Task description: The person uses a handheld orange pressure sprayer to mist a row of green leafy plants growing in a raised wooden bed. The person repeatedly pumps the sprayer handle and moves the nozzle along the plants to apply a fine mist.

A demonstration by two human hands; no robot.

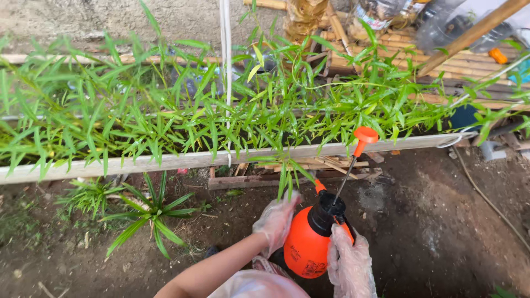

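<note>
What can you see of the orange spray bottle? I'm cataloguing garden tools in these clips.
The orange spray bottle is a rounded, plastic-looking pressure sprayer with a black cap, a thin dark pump rod raised high and an orange knob on top. It stands roughly upright above bare soil, below the planter of green leaves. The left hand in a clear glove rests on its shoulder; the gloved right hand grips its side.
</note>
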